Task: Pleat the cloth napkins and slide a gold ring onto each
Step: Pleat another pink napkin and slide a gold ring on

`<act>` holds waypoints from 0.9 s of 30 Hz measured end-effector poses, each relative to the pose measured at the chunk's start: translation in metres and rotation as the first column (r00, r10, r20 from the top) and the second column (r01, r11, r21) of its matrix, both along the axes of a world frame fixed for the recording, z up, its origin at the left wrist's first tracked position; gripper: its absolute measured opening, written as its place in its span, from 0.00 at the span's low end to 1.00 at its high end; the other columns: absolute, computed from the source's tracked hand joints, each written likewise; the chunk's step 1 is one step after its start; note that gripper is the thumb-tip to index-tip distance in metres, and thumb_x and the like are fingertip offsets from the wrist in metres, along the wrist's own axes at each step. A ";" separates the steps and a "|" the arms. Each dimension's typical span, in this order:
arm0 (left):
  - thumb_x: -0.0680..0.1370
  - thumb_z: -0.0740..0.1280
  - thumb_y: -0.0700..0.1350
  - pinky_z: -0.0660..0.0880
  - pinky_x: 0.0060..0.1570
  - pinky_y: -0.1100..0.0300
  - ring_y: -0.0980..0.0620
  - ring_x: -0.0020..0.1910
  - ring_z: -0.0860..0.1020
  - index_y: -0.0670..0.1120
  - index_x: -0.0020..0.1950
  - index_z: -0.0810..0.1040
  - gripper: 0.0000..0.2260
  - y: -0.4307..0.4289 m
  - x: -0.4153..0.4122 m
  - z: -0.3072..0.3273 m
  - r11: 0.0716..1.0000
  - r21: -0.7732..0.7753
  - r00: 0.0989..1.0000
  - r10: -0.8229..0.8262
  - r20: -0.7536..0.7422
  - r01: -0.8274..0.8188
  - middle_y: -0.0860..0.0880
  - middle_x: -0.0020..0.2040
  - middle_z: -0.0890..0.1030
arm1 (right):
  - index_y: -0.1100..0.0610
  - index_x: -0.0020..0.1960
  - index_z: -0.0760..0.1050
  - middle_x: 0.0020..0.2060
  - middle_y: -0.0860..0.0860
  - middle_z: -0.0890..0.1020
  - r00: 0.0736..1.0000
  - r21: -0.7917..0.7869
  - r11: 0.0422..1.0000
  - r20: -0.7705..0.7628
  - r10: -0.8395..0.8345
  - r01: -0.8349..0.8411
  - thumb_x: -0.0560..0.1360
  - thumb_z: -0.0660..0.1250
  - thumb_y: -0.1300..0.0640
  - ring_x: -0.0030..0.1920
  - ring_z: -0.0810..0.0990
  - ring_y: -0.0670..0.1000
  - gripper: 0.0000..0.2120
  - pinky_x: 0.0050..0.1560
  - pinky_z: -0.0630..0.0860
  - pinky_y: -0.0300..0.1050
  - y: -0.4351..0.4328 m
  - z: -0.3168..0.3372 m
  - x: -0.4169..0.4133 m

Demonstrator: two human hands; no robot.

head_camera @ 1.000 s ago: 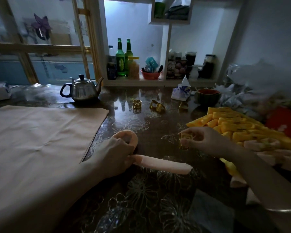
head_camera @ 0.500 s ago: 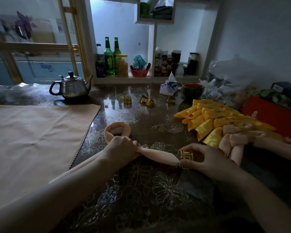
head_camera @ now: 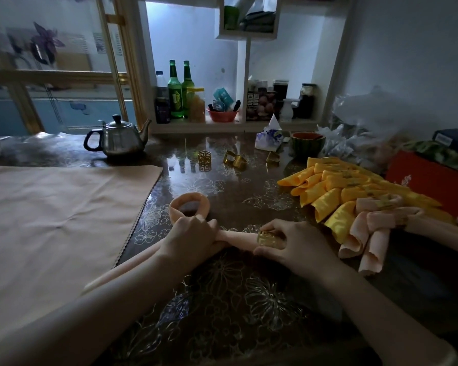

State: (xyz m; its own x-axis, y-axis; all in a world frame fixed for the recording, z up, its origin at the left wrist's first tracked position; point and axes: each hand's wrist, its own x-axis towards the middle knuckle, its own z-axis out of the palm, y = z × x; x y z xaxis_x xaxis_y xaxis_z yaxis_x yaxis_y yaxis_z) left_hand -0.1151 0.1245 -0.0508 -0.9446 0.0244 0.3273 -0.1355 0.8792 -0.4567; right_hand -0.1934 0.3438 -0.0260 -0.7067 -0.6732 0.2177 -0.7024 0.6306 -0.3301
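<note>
Left grip (head_camera: 193, 239) clasps rolled napkin (head_camera: 238, 237); right grip (head_camera: 296, 247) pinches gold ring (head_camera: 269, 239), hiding napkin's tip.

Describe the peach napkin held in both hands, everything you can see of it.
The peach napkin is matte cloth gathered into a long narrow band. It is bent into an open loop at its far end, with both tails meeting under the left hand, which grips them. One tail runs right into the gold ring pinched by the right hand; the other trails near-left along the table.
</note>
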 end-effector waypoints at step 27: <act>0.72 0.66 0.37 0.79 0.43 0.55 0.57 0.44 0.81 0.49 0.53 0.79 0.13 -0.077 0.026 0.007 0.538 0.803 0.963 -0.071 -0.260 0.257 0.56 0.48 0.82 | 0.48 0.62 0.67 0.55 0.45 0.77 0.964 0.189 0.965 0.227 0.138 -0.183 0.68 0.74 0.44 0.54 0.76 0.47 0.27 0.54 0.75 0.45 -0.126 0.019 0.012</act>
State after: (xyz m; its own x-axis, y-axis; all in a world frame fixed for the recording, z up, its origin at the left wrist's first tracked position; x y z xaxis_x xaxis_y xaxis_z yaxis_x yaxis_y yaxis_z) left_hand -0.0893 0.0476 -0.0442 -0.8760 -0.1951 0.4410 0.0571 0.8661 0.4965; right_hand -0.1816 0.2181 -0.0071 -0.6005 -0.7957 -0.0795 -0.7284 0.5853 -0.3560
